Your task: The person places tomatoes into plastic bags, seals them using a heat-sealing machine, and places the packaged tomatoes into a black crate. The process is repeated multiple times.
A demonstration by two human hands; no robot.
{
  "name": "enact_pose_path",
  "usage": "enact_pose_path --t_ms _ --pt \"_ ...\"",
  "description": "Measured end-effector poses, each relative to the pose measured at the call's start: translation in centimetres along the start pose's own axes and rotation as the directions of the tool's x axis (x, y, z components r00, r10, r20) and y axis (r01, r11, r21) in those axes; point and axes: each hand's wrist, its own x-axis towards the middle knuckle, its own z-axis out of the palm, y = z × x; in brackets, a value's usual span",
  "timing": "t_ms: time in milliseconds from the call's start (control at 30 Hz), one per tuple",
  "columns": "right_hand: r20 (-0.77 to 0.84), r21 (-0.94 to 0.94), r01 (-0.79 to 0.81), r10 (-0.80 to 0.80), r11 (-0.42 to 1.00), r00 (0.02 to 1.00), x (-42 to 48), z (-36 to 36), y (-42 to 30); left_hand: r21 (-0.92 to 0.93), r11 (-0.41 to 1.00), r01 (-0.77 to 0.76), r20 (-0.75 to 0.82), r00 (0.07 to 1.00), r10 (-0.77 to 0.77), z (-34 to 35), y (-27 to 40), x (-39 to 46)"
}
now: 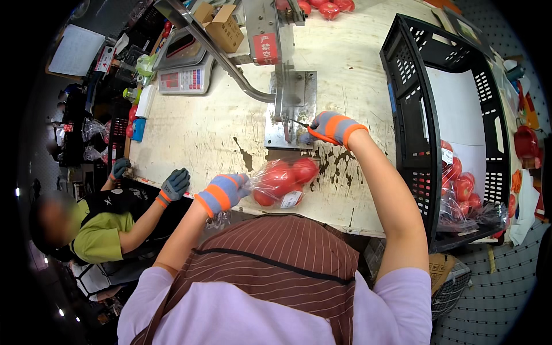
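My left hand (225, 192), in a grey glove with orange stripes, grips the gathered end of a clear plastic bag of tomatoes (276, 181). The bag lies near the table's front edge and bears a white printed label. In my right hand (334, 128), gloved alike, is an orange-handled tool (320, 135), perhaps scissors. Its thin dark end points left, at the foot of a metal bench press (280, 95), which looks like a bag clipper. The press stands on a metal base plate (305, 82) beyond the bag; whether the tool touches it I cannot tell.
At right stands a black plastic crate (409, 125) with bagged tomatoes (463, 187) inside. A digital scale (185, 77) and an opened cardboard box (222, 30) are at the back left. More tomatoes (330, 9) lie at the far edge. A gloved co-worker (103, 220) is at left.
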Motion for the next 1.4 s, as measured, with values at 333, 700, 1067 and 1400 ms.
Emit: enact_pose_path --t_ms 333,700,1067,1400 --pt "-0.054 -0.240 -0.033 0.021 0.970 0.998 0.8 -0.6 -2.2 -0.032 0.999 0.016 0.031 0.999 -0.015 -0.3 0.0 0.0" --pt "-0.321 0.069 -0.651 0.634 0.756 0.703 -7.9 3.9 7.5 0.024 0.999 -0.026 -0.062 0.998 0.027 -0.9 2.0 -0.5" --pt "-0.505 0.827 0.164 0.581 0.538 0.638 -10.1 13.1 8.5 -0.659 0.636 -0.402 -0.222 0.912 0.346 -5.5 14.3 8.2" --pt "-0.740 0.200 0.158 0.044 0.967 0.671 -6.2 4.7 0.6 -0.941 0.325 -0.092 -0.053 0.991 0.125 2.3 8.7 14.0"
